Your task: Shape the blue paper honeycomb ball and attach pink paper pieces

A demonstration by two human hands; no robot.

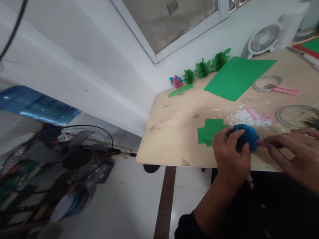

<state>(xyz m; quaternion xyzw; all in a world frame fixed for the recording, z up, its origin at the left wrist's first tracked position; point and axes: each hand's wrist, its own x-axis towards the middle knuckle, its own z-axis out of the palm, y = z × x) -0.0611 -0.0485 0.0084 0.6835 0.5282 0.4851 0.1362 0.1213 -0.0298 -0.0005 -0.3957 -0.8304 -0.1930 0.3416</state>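
Note:
A round blue folded-paper ball [245, 134] rests near the table's front edge. My left hand [230, 146] is closed around its left side, fingers over the top and thumb at the front. At the ball's right side my right hand [289, 149] pinches a small pink paper piece [261, 143], which touches the ball. Green paper pieces [210, 131] lie stacked just left of my left hand, with a bit of pink showing beside them. Behind the ball are white paper scraps [246, 117] mixed with pink strips.
Several green paper figures [203, 68] and a pink-and-blue one [176, 81] stand along the wall. A green sheet [238, 78], pink-handled snips [284, 89], a tape roll [291, 116] and a small white fan [264, 39] sit on the table [171, 132]. A floor fan [79, 157] stands left.

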